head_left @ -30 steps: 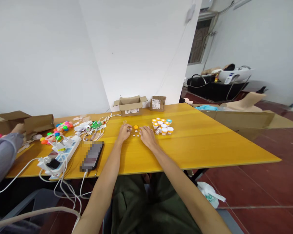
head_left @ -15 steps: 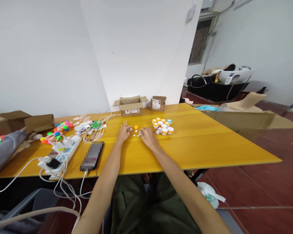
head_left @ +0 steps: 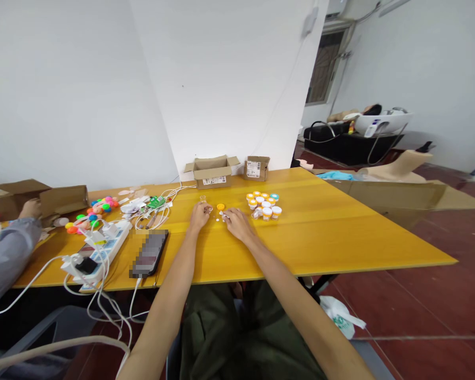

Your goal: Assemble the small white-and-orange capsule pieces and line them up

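My left hand (head_left: 200,216) is closed around a small clear container (head_left: 209,209), mostly hidden by the fingers. The fingertips of my right hand (head_left: 236,222) are pressed together over small white pieces on the tabletop; what lies between them is too small to make out. An orange lid (head_left: 220,207) rests just beyond, between both hands. One loose white piece (head_left: 217,220) lies nearer to me. Another clear container (head_left: 203,198) stands behind my left hand. To the right of my right hand is a cluster of small jars (head_left: 265,205), mostly with orange or white lids, one blue.
Two cardboard boxes (head_left: 212,173) stand at the table's back edge. On the left are a phone (head_left: 150,254), a power strip (head_left: 110,248) with tangled cables, a green circuit board (head_left: 157,201) and colourful balls (head_left: 97,208). A co-worker's sleeve (head_left: 13,243) and hand reach toward an open box (head_left: 63,199).
My right hand has shifted slightly left, its fingertips now at the white pieces; the clear thing at them before no longer shows. At far left, the co-worker's hand has come into view by the box.
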Available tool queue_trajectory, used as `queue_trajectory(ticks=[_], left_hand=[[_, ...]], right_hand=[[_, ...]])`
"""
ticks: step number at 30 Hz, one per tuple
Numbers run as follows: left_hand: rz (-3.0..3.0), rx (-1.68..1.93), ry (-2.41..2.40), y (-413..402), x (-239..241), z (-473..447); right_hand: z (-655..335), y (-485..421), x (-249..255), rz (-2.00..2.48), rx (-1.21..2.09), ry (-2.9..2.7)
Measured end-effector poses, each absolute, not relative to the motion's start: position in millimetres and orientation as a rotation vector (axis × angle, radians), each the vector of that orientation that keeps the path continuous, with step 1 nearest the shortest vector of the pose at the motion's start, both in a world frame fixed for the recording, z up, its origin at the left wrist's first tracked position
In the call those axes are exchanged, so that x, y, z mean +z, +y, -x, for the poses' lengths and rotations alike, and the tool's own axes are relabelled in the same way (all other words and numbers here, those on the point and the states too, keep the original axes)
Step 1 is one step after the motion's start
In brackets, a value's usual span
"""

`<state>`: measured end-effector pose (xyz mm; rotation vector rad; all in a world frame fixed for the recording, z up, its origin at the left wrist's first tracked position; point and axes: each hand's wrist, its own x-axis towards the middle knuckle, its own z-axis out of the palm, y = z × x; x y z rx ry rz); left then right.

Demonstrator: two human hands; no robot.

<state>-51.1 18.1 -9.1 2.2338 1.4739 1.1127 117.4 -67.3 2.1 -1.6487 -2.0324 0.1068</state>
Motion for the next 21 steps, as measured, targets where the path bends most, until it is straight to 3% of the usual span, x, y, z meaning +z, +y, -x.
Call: queue_trajectory(ticks=[21], left_hand=[[-2.154, 1.082, 1.479, 15.0, -2.6, 49.0]], right_hand=[[-115.5, -74.4, 1.3, 1.605, 0.048, -2.116]])
